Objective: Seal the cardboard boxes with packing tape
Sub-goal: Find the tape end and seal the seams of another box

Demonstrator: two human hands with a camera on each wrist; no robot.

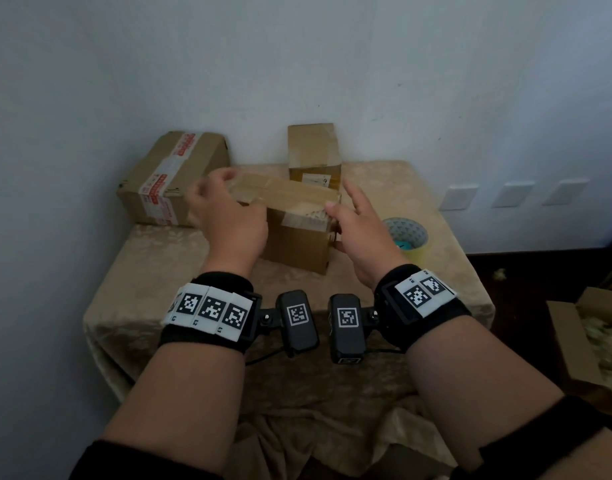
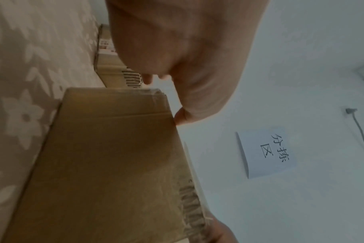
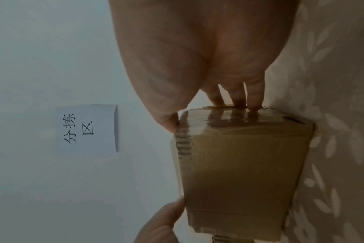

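A small cardboard box (image 1: 297, 240) (image 2: 114, 164) (image 3: 239, 164) lies on the cloth-covered table (image 1: 193, 271) with glossy clear tape (image 3: 239, 118) over its top and right end. My left hand (image 1: 228, 216) (image 2: 187, 49) curls over the box's left end, thumb against the top edge. My right hand (image 1: 356, 226) (image 3: 197, 49) presses straight fingers (image 3: 237, 97) on the taped right end; its thumb is at the top corner and its index finger lifted. A roll of packing tape (image 1: 406, 233) lies flat on the table just right of my right hand.
A larger box (image 1: 173, 174) with red-and-white tape sits at the back left, and an upright box (image 1: 313, 150) stands against the wall behind. An open carton of filler (image 1: 595, 341) is on the floor to the right. A paper sign (image 2: 266, 152) hangs on the wall.
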